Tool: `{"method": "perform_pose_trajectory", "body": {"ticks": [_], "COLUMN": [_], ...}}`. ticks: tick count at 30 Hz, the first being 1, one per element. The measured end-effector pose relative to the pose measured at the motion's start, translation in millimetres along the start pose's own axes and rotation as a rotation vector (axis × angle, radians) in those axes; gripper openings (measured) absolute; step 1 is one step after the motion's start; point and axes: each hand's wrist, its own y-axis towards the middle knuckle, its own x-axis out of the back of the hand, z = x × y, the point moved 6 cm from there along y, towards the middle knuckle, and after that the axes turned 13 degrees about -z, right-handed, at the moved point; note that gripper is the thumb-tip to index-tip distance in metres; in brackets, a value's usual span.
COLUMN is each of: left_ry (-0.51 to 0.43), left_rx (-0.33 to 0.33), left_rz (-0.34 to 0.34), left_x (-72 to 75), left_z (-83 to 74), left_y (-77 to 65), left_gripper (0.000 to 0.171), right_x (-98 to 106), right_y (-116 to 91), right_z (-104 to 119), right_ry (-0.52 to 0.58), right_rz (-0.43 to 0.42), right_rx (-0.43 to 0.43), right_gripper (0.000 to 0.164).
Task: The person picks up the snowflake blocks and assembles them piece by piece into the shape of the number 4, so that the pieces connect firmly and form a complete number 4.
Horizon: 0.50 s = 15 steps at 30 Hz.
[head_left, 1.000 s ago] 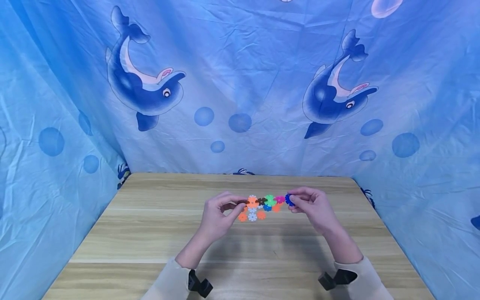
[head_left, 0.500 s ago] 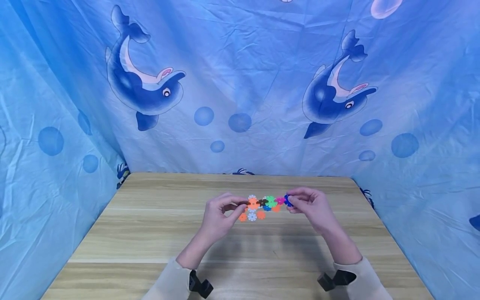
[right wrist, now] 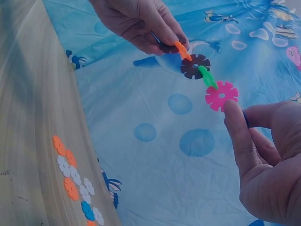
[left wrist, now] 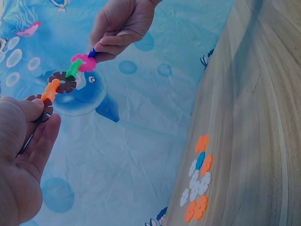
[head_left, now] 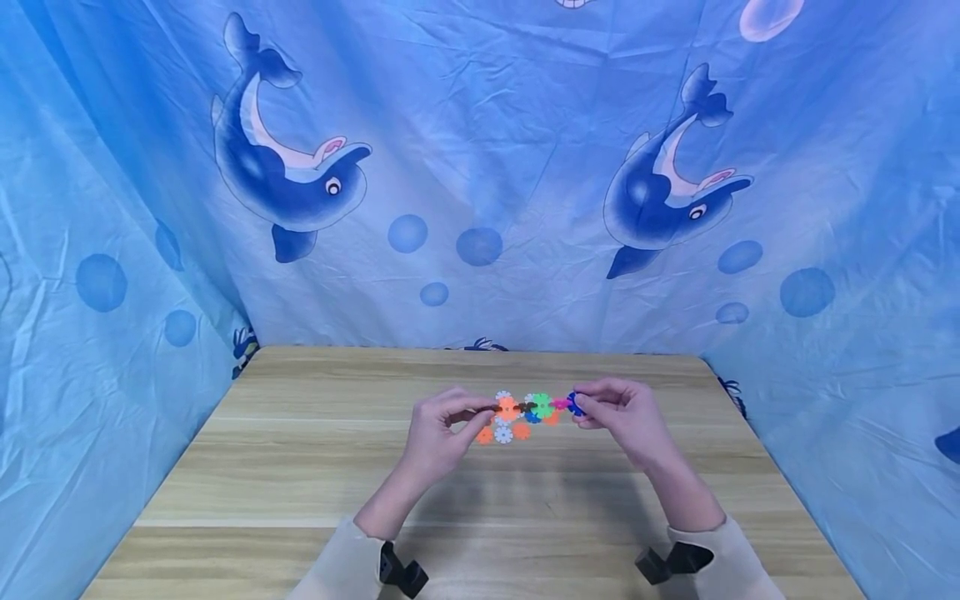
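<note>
A chain of slotted plastic snowflake discs stretches between both hands, held above the table. My left hand (head_left: pixel 442 437) pinches a brown disc (left wrist: pixel 46 110) at one end between thumb and fingers. From there run an orange disc (head_left: pixel 507 408), a second brown disc (right wrist: pixel 195 66), a green disc (head_left: pixel 542 406) and a pink disc (right wrist: pixel 222 96), each slotted into its neighbour at an angle. My right hand (head_left: pixel 630 421) pinches a dark blue disc (head_left: pixel 575 404) at the other end, next to the pink one. The fingers hide most of that blue disc in the right wrist view.
Loose white discs (head_left: pixel 503 433), orange discs (right wrist: pixel 71 189) and a blue disc (right wrist: pixel 87 210) lie grouped on the wooden table (head_left: pixel 300 483), beneath the chain. A blue cloth (head_left: pixel 465 167) with printed dolphins hangs behind the table and along both sides.
The chain has turned a little and sunk slightly, and the dark blue disc now shows more edge-on. Both hands keep their grip and have barely shifted. The loose discs have not moved.
</note>
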Motion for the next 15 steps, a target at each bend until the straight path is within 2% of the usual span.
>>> {"method": "perform_pose_trajectory", "body": {"ticks": [9, 15], "left_ry": [0.018, 0.015], "left_rx": [-0.040, -0.030], "left_rz": [-0.008, -0.003], "left_x": [-0.8, -1.3], "left_z": [-3.2, 0.2], "left_y": [-1.8, -2.7], "left_gripper": [0.014, 0.013], "right_x": [1.9, 1.3], "right_y": [-2.0, -2.4], "right_z": [0.7, 3.6], "right_ry": [-0.025, -0.011], "right_rz": [-0.008, -0.017], "right_rx": [-0.023, -0.026], "right_gripper": [0.035, 0.035]}}
